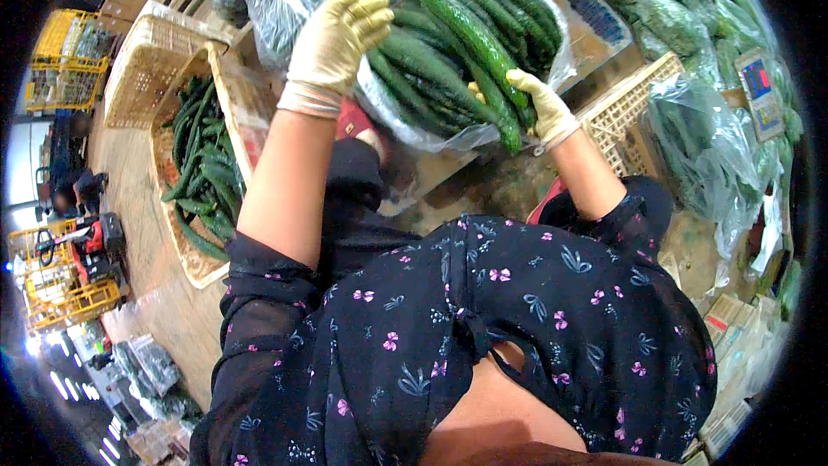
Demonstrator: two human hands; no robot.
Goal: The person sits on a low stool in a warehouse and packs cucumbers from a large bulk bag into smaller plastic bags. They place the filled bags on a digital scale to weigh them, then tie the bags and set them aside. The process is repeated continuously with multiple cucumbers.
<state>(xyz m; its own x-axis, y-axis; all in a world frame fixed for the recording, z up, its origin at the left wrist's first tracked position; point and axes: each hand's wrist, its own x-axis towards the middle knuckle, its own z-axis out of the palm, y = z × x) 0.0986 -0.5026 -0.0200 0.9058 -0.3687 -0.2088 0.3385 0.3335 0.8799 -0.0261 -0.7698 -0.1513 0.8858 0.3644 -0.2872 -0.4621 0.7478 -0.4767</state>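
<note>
Before me a clear plastic bag (424, 141), spread wide at the mouth, holds many long green cucumbers (420, 55). My right hand (543, 107), in a pale yellow glove, grips a cucumber (466, 29) near its lower end. The thumb lies on top of it and fingertips show on its far side. That cucumber slants across the others, its lower tip by the bag's near rim. My left hand (346, 39), gloved alike, is over the bag's left edge with fingers extended and nothing in it. Whether it touches the bag I cannot tell.
Loose cucumbers (200, 168) lie in a cream plastic crate (194, 275) at left. A knotted plastic bag (278, 6) sits beyond my left hand. Bagged green produce (679, 6) is piled at right, near a slatted crate (621, 103). A red pallet truck (100, 239) stands far left.
</note>
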